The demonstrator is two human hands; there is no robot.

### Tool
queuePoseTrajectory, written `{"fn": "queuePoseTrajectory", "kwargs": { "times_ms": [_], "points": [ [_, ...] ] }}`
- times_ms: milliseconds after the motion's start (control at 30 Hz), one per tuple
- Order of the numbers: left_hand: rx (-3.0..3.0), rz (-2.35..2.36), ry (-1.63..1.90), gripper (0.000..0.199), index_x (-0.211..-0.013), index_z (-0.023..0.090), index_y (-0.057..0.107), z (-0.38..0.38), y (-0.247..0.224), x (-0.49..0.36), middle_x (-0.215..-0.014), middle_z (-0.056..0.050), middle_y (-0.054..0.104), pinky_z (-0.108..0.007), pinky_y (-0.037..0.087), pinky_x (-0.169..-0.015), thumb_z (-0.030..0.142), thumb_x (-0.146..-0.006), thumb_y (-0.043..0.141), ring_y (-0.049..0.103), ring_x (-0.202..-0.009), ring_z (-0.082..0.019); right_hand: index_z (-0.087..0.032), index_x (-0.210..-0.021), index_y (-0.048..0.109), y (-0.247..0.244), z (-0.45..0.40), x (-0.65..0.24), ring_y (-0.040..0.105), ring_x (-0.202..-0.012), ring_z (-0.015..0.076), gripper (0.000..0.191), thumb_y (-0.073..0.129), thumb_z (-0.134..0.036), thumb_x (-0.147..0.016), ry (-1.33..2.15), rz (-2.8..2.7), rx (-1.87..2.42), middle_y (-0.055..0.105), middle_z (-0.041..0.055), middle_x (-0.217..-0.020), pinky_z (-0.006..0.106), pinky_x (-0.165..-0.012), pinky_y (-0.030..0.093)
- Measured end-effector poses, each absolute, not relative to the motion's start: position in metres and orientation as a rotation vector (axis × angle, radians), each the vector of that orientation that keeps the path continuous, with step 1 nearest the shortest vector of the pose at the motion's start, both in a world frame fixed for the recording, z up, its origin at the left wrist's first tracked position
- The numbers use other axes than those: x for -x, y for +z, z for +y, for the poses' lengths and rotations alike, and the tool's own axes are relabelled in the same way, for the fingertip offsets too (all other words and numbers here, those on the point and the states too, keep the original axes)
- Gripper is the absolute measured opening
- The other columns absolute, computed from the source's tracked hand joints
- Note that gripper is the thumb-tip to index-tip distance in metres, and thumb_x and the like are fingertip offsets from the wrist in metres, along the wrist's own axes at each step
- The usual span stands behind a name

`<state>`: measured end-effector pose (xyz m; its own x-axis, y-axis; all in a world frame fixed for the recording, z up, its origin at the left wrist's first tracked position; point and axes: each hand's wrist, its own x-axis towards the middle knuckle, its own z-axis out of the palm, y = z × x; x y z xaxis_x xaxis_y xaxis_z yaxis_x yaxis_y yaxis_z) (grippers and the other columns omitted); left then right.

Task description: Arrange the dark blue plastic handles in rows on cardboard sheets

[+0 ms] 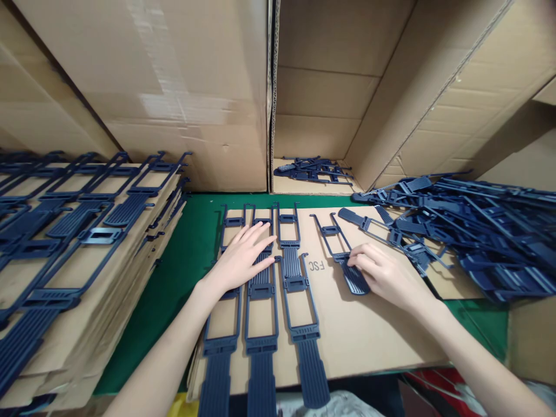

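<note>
My left hand (247, 255) lies flat, fingers spread, over dark blue plastic frames laid in rows on a cardboard sheet (347, 341). Each frame has two hooked prongs at one end and a ribbed paddle at the other. In my right hand (377, 269) is a single plastic frame (341, 253), gripped near its ribbed paddle, with its prongs pointing away from me. It is slightly tilted beside the printed letters FSC. Right of the rows, a front-row plastic frame (304, 333) lies with its paddle over the sheet's near edge. My left hand hides parts of the frames under it.
A tangled heap of frames (490, 226) lies at the right, one stray piece reaching onto the sheet. Stacked cardboard layers (143, 260) with more frames stand at the left. Tall cardboard boxes (195, 87) line the back of the green table (182, 249). An open box (321, 133) holds several frames.
</note>
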<state>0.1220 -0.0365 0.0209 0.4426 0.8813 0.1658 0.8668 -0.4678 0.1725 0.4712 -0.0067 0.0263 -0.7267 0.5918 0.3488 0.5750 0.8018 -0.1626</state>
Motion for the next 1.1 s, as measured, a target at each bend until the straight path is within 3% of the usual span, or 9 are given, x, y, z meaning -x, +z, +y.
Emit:
{"fn": "queuePoseTrajectory", "kwargs": {
  "times_ms": [133,300,600,700,900,1100],
  "points": [
    [-2.619,1.580,0.351,0.049,-0.138,0.022,0.045,-0.037,0.021,-0.122,-0.153,-0.010,0.029,-0.049,0.019,-0.117,0.046,-0.096,0.040,0.019,-0.144,-0.026,-0.022,-0.094,0.064,0.014,-0.004,-0.470,0.060,-0.101,0.0202,0.027,0.040,-0.009,-0.089,0.144,-2.598,0.898,0.062,0.0086,-0.108,0.035,-0.083,0.053],
    [-2.623,1.583,0.345,0.049,-0.138,0.021,0.044,-0.037,0.021,-0.121,-0.153,-0.010,0.029,-0.049,0.019,-0.117,0.046,-0.096,0.040,0.019,-0.144,-0.027,-0.023,-0.119,0.057,0.002,0.003,-0.461,0.055,-0.115,0.0234,0.029,0.045,-0.030,-0.093,0.232,-2.545,1.074,0.058,0.0093,-0.124,0.042,-0.095,0.049],
    [-2.631,1.584,0.345,0.049,-0.138,0.021,0.044,-0.036,0.020,-0.121,-0.153,-0.011,0.029,-0.050,0.020,-0.116,0.046,-0.096,0.040,0.019,-0.144,-0.027,-0.022,-0.118,0.056,-0.012,0.020,-0.424,0.043,-0.129,0.0276,0.037,0.044,-0.047,-0.092,0.261,-2.473,1.180,0.048,0.0125,-0.138,0.047,-0.104,0.041],
    [-2.632,1.585,0.352,0.049,-0.138,0.021,0.045,-0.036,0.020,-0.121,-0.153,-0.011,0.029,-0.050,0.020,-0.116,0.046,-0.096,0.040,0.020,-0.144,-0.027,-0.020,-0.119,0.055,-0.013,0.030,-0.413,0.044,-0.127,0.0290,0.038,0.042,-0.045,-0.093,0.197,-2.450,1.225,0.049,0.0137,-0.135,0.048,-0.102,0.040],
    [-2.642,1.587,0.365,0.049,-0.138,0.021,0.044,-0.037,0.019,-0.121,-0.152,-0.011,0.031,-0.049,0.021,-0.116,0.046,-0.096,0.040,0.021,-0.143,-0.027,-0.018,-0.117,0.056,-0.012,0.046,-0.391,0.050,-0.104,0.0301,0.037,0.049,-0.043,-0.089,0.037,-2.310,1.273,0.054,0.0139,-0.108,0.047,-0.087,0.045],
    [-2.645,1.588,0.359,0.049,-0.139,0.023,0.043,-0.036,0.018,-0.120,-0.153,-0.009,0.029,-0.049,0.020,-0.117,0.046,-0.096,0.039,0.020,-0.143,-0.026,-0.021,-0.104,0.057,-0.011,0.041,-0.382,0.049,-0.102,0.0293,0.023,0.049,-0.037,-0.089,0.083,-2.342,1.177,0.054,0.0122,-0.104,0.045,-0.083,0.044]
  ]
}}
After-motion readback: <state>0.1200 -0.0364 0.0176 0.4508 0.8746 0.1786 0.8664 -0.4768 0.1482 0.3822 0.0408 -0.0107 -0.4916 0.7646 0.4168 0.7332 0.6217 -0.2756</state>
